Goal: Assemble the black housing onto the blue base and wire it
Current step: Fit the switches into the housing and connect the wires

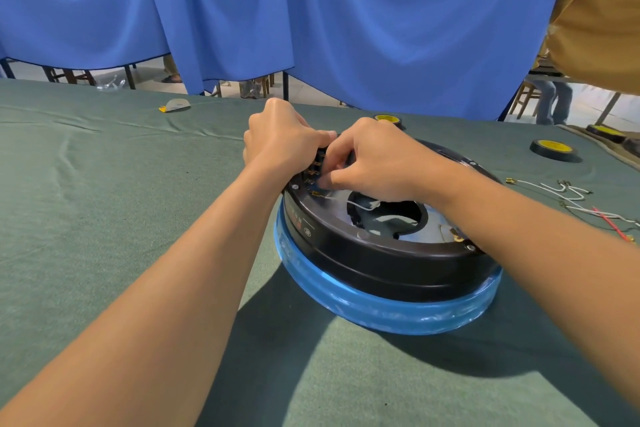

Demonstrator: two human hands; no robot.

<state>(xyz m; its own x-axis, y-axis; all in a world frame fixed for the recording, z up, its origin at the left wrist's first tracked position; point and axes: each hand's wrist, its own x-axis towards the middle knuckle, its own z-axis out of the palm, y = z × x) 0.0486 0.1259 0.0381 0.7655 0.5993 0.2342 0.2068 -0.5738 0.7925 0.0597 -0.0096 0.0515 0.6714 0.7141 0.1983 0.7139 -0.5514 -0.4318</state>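
A bright blue fabric curtain point(346, 10) is hung in loose folds across the whole back of the scene. Its lower hem ends just above the far edge of a wide table covered with wrinkled grey-green cloth point(104, 218). Under the hem a pale, brightly lit floor point(149, 72) is seen, with a brown wooden chair point(71, 75) at the left and thin black metal legs point(284, 85) near the middle. At the right a second wooden chair point(524, 97) is glimpsed past the curtain's edge. Soft shadows are cast on the cloth toward the near edge.
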